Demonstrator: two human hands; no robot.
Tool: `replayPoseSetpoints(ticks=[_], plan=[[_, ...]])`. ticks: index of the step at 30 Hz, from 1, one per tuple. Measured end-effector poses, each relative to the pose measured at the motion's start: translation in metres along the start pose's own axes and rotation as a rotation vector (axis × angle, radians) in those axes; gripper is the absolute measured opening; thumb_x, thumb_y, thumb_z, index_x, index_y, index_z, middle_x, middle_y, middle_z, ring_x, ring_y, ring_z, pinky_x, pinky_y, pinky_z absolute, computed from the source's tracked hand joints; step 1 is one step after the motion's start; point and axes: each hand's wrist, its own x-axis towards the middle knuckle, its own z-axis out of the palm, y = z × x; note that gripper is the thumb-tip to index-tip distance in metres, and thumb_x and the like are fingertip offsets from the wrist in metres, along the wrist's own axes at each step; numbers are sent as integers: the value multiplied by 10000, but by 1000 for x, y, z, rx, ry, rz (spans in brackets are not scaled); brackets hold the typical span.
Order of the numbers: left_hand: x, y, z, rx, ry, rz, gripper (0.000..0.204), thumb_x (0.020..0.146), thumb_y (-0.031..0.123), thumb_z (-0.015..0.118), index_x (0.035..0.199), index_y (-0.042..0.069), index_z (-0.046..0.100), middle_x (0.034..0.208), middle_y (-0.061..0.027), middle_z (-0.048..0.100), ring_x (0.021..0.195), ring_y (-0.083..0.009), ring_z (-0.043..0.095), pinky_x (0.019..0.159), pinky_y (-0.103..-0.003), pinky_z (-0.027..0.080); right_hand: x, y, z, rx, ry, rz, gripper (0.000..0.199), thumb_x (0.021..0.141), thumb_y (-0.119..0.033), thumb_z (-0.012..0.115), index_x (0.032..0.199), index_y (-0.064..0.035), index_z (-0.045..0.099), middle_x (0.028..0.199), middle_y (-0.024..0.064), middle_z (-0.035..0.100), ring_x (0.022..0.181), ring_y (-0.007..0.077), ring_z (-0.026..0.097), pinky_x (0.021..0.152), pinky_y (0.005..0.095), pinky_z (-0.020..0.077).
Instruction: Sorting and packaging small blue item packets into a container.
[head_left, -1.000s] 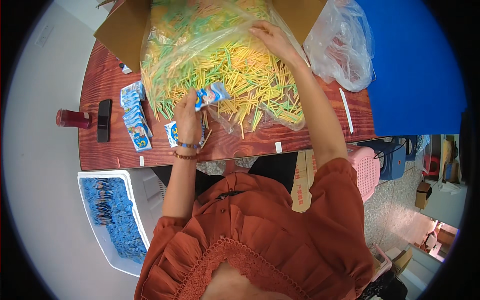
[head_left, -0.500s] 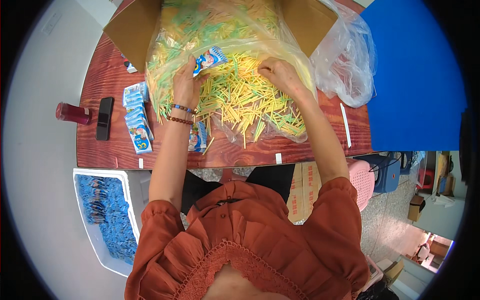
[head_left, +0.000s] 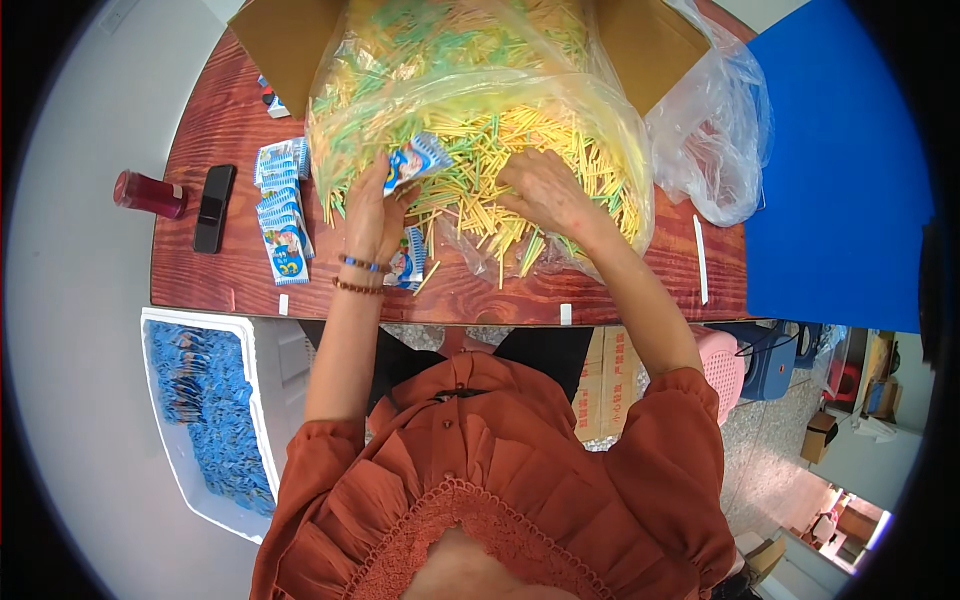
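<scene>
Between the fingers and thumb of my left hand (head_left: 372,220) is a small blue-and-white packet (head_left: 416,162), held over the left side of the pile. My right hand (head_left: 548,195) has its fingers curled down onto the heap of thin yellow and green sticks (head_left: 480,200); its fingertips are partly hidden, so what they pinch does not show. The sticks spill from a large clear plastic bag (head_left: 470,85). Another blue-and-white packet (head_left: 408,262) lies on the table by my left wrist. Further left runs an overlapping row of similar packets (head_left: 284,225).
The bag rests in an open cardboard box (head_left: 285,50) on the red wood-grain table (head_left: 340,308). Crumpled clear plastic (head_left: 715,130) lies to its right. A black phone (head_left: 213,210) and a dark red bottle (head_left: 150,194) sit at left. Below stands a white foam box (head_left: 260,420) of blue packets.
My right hand has moved left and nearer, down to the front part of the stick pile. My left hand still holds the packet, slightly lower. The whole view has shifted a little.
</scene>
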Motion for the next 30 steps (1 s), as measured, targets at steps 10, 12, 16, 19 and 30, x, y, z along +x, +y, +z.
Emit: replayPoseSetpoints(ticks=[10,12,16,19,30], plan=[[-51,-11,-24,-145,57,-64,254,960,299,559,1051,70,621,968,-31,669,861,-153,622,733,-294,500,-1,-33,28,-109,-154,201,206,749,-232,687,882,-104,595,854,76,589,871,253,586,728,425,416],[-53,-13,-29,-155,61,-69,250,960,294,560,1043,66,622,955,-31,667,840,-149,617,723,-289,501,0,-25,22,-94,-160,191,158,761,-180,650,889,-105,596,862,77,583,871,258,583,730,427,420],[-54,-16,-37,-186,76,-73,244,959,289,563,1040,66,621,938,-30,664,818,-144,609,718,-290,501,0,-12,3,-88,-175,137,163,781,-116,589,940,-93,617,881,89,596,884,274,586,777,418,445],[-56,-17,-39,-212,114,-86,234,957,282,568,1039,68,620,925,-27,659,807,-143,599,718,-290,500,2,-6,-18,-112,-176,271,262,759,-113,618,1018,-73,628,973,94,607,952,278,571,856,423,446],[-55,-21,-38,-222,127,-96,216,954,273,575,1041,79,616,939,-25,655,823,-147,598,730,-292,500,3,4,19,-430,-37,18,94,801,-126,537,857,-77,594,869,72,574,860,229,549,748,371,398]])
